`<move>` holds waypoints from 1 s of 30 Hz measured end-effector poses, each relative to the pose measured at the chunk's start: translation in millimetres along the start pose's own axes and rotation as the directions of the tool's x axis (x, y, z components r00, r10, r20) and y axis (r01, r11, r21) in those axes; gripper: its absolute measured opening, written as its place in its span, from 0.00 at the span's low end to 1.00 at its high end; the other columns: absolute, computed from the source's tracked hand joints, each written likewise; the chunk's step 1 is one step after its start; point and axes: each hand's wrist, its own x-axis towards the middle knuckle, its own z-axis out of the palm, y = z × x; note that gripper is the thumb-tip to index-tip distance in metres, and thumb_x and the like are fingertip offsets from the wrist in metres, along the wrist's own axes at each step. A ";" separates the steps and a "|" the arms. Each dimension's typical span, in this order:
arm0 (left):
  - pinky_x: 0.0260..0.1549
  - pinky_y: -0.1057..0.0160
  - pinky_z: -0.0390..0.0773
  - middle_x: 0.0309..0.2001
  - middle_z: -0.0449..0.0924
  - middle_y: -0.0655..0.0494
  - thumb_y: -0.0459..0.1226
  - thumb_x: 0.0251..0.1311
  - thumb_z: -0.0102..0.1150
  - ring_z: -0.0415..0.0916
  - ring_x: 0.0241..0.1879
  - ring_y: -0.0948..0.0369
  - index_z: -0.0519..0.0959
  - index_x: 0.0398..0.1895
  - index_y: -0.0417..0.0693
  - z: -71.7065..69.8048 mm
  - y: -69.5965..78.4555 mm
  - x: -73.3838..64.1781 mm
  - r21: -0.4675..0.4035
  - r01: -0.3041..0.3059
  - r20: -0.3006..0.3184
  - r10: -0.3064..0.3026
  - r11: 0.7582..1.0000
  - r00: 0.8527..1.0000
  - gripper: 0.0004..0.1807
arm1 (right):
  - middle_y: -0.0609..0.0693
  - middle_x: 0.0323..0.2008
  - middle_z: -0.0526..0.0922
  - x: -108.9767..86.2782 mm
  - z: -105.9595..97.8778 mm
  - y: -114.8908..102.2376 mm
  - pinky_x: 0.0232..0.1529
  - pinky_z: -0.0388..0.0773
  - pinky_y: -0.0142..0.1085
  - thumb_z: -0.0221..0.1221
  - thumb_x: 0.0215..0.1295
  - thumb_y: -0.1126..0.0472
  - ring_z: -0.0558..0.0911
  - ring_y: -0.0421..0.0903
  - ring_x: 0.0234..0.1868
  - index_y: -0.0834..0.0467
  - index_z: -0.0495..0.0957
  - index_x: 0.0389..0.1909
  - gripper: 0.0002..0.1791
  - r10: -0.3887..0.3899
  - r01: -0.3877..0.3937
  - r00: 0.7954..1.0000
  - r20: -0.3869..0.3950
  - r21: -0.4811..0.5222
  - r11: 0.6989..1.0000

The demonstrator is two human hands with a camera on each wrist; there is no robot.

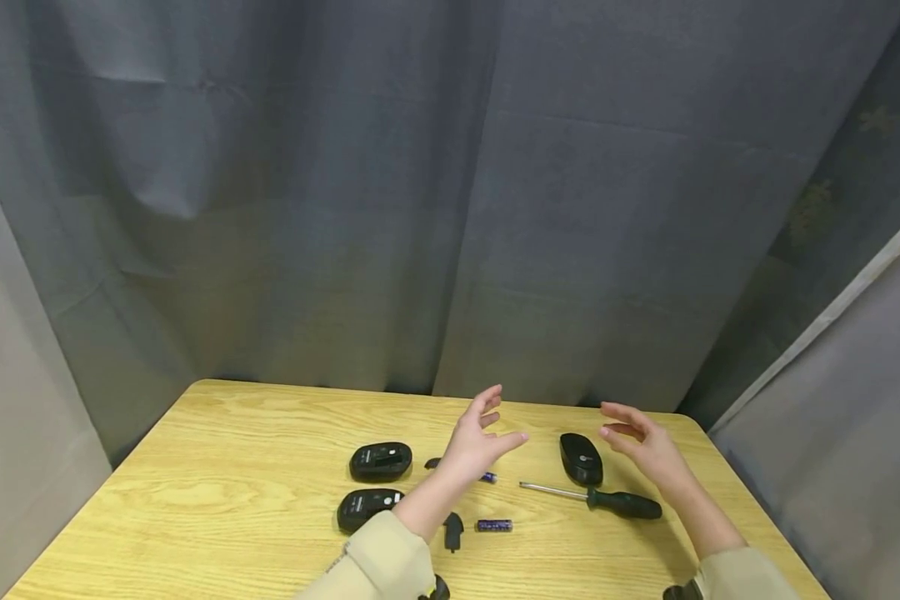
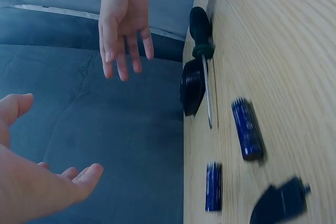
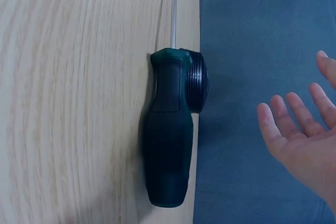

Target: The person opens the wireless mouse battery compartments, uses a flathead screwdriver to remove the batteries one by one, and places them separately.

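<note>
Both hands are raised over the table and hold nothing. My left hand (image 1: 474, 448) has thumb and fingers spread apart, over a blue battery (image 1: 488, 477) it partly covers in the head view. Opposite it, my right hand (image 1: 648, 446) is raised with loosely bent fingers, near a black computer mouse (image 1: 581, 459) lying top up. A screwdriver (image 1: 624, 504) with a dark green handle lies just in front of that mouse, its shaft pointing left. Seen from the left wrist, the right hand (image 2: 126, 24) hangs with fingers extended.
Two black mice, one behind (image 1: 380, 462) and one in front (image 1: 366, 507), lie underside up on the left. Another blue battery (image 1: 493, 526) sits beside a small black cover (image 1: 453, 531). A second dark piece (image 1: 432, 462) shows behind the left wrist. Grey curtains (image 1: 450, 200) hang behind the wooden table (image 1: 217, 467).
</note>
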 end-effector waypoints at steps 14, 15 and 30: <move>0.56 0.47 0.73 0.65 0.63 0.52 0.37 0.54 0.67 0.61 0.64 0.48 0.61 0.68 0.57 48.1 -19.4 22.5 -0.120 0.059 -0.052 -0.065 0.991 0.997 0.38 | 0.66 0.61 0.70 7.9 0.1 11.0 0.44 0.78 0.26 0.56 0.67 0.54 0.76 0.27 0.46 0.64 0.63 0.65 0.30 0.070 -0.070 0.997 0.018 0.007 0.997; 0.56 0.47 0.73 0.65 0.63 0.51 0.37 0.53 0.67 0.61 0.64 0.47 0.61 0.68 0.56 50.7 -20.6 23.1 -0.122 0.059 -0.054 -0.066 0.991 0.996 0.38 | 0.66 0.61 0.70 8.3 0.6 11.9 0.45 0.79 0.30 0.56 0.67 0.53 0.76 0.28 0.46 0.64 0.63 0.65 0.30 0.084 -0.084 0.996 0.021 0.013 0.996; 0.57 0.46 0.71 0.64 0.66 0.49 0.36 0.55 0.65 0.62 0.64 0.46 0.61 0.67 0.48 79.4 -57.5 33.6 -0.099 0.148 -0.054 -0.154 0.984 0.987 0.37 | 0.67 0.64 0.66 13.1 6.6 43.1 0.50 0.79 0.47 0.58 0.65 0.52 0.71 0.61 0.59 0.64 0.60 0.67 0.35 0.209 -0.215 0.972 0.105 0.054 0.975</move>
